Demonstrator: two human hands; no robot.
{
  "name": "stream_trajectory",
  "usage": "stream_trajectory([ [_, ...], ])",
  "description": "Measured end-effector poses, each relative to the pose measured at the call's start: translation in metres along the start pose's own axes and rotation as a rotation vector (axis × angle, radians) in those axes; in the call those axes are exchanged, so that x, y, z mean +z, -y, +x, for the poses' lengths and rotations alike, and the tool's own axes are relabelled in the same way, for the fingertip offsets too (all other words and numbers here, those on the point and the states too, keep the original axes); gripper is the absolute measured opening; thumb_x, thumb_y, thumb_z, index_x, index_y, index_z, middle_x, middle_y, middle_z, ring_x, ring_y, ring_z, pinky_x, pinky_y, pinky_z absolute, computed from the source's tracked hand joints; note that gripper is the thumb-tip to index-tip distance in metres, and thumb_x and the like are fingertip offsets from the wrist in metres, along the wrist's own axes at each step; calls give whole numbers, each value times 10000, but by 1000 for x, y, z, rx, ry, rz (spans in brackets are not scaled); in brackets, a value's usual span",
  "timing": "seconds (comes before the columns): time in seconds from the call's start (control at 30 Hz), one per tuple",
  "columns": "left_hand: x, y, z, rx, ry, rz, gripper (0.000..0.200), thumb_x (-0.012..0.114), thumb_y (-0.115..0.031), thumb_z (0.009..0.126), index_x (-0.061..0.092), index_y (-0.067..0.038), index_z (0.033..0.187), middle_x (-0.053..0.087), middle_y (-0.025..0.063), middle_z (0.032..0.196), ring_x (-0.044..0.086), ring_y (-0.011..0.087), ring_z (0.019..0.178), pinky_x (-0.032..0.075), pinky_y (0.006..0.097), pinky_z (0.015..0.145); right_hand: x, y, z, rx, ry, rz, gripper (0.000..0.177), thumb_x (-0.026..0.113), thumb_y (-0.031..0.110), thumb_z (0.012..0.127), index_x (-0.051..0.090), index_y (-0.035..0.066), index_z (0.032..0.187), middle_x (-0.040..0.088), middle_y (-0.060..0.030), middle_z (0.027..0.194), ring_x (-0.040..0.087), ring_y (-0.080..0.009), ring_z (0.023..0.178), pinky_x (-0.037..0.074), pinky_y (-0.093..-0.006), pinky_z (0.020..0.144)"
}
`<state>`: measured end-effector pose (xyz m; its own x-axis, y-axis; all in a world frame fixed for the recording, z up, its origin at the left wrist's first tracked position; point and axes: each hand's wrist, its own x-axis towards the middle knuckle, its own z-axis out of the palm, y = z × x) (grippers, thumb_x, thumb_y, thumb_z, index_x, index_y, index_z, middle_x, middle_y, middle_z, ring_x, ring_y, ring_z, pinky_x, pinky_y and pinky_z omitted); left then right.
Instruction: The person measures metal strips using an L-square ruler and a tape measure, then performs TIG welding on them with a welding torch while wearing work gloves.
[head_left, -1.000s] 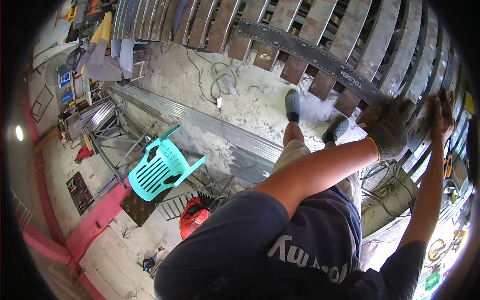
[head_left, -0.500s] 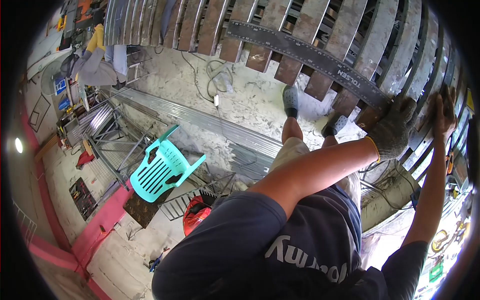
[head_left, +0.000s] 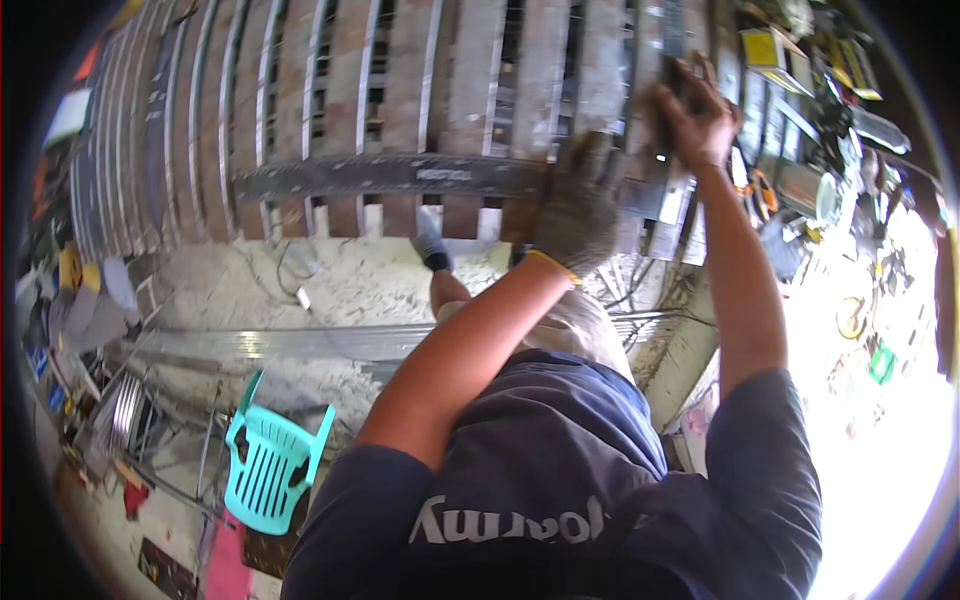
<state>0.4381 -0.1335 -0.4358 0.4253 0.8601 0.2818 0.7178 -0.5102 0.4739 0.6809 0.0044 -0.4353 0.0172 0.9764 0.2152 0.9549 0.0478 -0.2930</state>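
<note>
A long dark ruler lies across a row of flat metal slats, near their front ends. My left hand, in a dark knitted glove, lies flat over the ruler's right end with its fingers stretched away from me. Further right and slightly farther off, my bare right hand is over the slats, its fingers bent and apart. Something dark shows beside its thumb, but blur hides what it is.
Below the slats are my foot, a cable and long metal profiles on the floor. A turquoise chair stands at lower left. A yellow box and cluttered tools are at right. Another person's grey clothing shows at far left.
The view has turned and shifted right, so the ruler looks nearly level. My right hand has changed from lying on the slats to bent fingers. My left hand remains at the ruler's end.
</note>
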Motion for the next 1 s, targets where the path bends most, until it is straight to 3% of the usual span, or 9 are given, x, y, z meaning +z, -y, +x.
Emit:
stream_trajectory([
  [0.03, 3, 0, -2, 17, 57, 52, 575, 623, -305, 960, 716, 18, 1426, 592, 197, 1559, 371, 450, 1610, 217, 740, 1326, 2, 0, -1, -4, -20, 27, 586, 793, 629, 928, 768, 397, 1466, 531, 56, 1758, 556, -173, 1551, 177, -534, 1340],
  [0.1, -5, -1, 0, -7, 187, 71, 597, 614, -309, 958, 708, 23, 1445, 600, 193, 1570, 346, 453, 1632, 176, 773, 1328, 2, 3, -2, -6, -32, -38, 605, 798, 633, 919, 761, 401, 1476, 525, 63, 1762, 563, -163, 1544, 195, -534, 1339],
  [0.2, -8, -1, 1, -12, 231, 56, 640, 620, -325, 945, 688, 29, 1475, 575, 195, 1617, 320, 445, 1656, 159, 776, 1330, 2, 4, -3, 22, -22, -25, 617, 799, 642, 903, 756, 421, 1477, 516, 63, 1768, 558, -159, 1550, 176, -564, 1350],
  [0.37, -12, -4, 3, -14, 224, 76, 691, 676, -337, 900, 681, 44, 1477, 585, 204, 1603, 324, 431, 1658, 165, 768, 1332, 2, 6, -6, 43, -15, -48, 621, 774, 656, 901, 753, 425, 1477, 497, 61, 1780, 602, -211, 1495, 158, -566, 1350],
  [0.53, -15, -4, 5, -9, 209, 74, 682, 704, -345, 886, 692, 40, 1449, 582, 206, 1590, 341, 433, 1646, 197, 735, 1337, 1, 7, -5, 26, -4, -77, 618, 771, 650, 936, 727, 428, 1510, 504, 43, 1776, 589, -202, 1523, 184, -636, 1324],
  [0.63, 1, -7, -2, -57, 100, -29, 667, 694, -357, 909, 688, 22, 1458, 560, 203, 1612, 347, 440, 1640, 221, 706, 1341, 3, -2, -6, -9, 20, -137, 654, 777, 669, 935, 687, 443, 1542, 489, 62, 1778, 544, -274, 1555, 189, -696, 1334],
  [0.73, 22, -2, -14, -61, -31, 70, 628, 685, -388, 943, 712, 7, 1431, 589, 195, 1562, 334, 444, 1652, 242, 725, 1322, 7, -2, -6, -7, -14, -37, 640, 764, 680, 960, 693, 434, 1548, 483, 55, 1784, 493, -271, 1601, 165, -696, 1325],
  [0.93, -7, -3, 0, -19, 104, 122, 542, 633, -320, 949, 747, -13, 1381, 584, 212, 1523, 371, 455, 1596, 205, 737, 1333, 21, -25, 2, -101, -49, -75, 630, 723, 685, 1000, 700, 395, 1559, 466, 34, 1804, 467, -221, 1627, 142, -592, 1330],
  [1.0, -5, -4, 0, -44, 108, 105, 530, 633, -312, 949, 754, -15, 1371, 587, 212, 1520, 386, 457, 1580, 208, 735, 1332, 23, -34, 5, -127, -46, 23, 620, 735, 665, 1001, 705, 392, 1557, 483, 38, 1792, 477, -218, 1623, 202, -567, 1332],
])
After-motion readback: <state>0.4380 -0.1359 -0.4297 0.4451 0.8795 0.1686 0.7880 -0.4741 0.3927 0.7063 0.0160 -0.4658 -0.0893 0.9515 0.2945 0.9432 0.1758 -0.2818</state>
